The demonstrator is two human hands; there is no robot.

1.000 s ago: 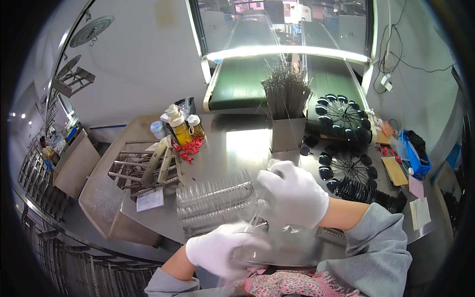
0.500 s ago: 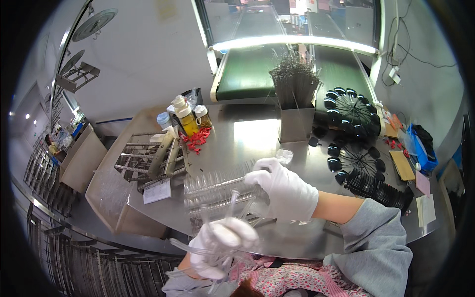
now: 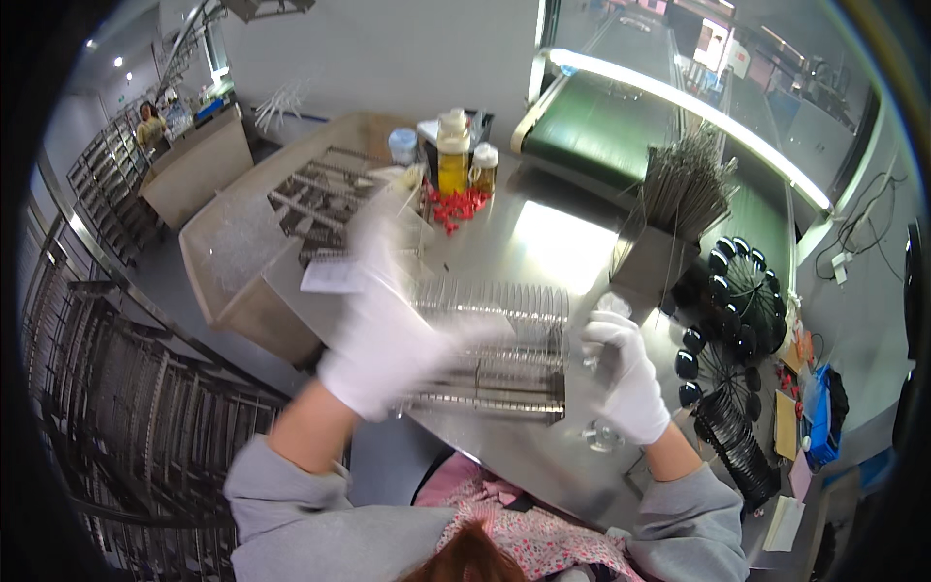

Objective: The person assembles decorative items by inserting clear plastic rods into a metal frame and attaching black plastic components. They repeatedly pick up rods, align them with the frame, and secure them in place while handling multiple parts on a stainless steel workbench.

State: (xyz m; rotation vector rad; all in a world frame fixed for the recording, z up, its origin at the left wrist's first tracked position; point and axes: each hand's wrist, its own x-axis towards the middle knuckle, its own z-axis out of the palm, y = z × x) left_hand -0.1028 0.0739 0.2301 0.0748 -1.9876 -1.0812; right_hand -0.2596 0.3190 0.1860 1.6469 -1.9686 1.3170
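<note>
Wire rack [image 3: 495, 403] sits on the metal table [image 3: 490, 247], long axis left-right; its clear lenses [image 3: 504, 301] stand on edge in rows along that axis. Left hand [image 3: 378, 339] over rack's left end, motion-blurred: thumb well apart from fingers, pointing right across rack; contact unclear. Right hand [image 3: 626, 378] just right of rack, fingers curled in; can't tell if they pinch anything. Clear piece [image 3: 603, 436] lies right of rack's near corner.

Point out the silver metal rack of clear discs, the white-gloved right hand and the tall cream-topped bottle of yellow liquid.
Silver metal rack [image 3: 495, 404], head view, front rail.
White-gloved right hand [image 3: 628, 378], head view, mid-hand.
Tall cream-topped bottle of yellow liquid [image 3: 453, 165], head view, yellow lower body.
</note>
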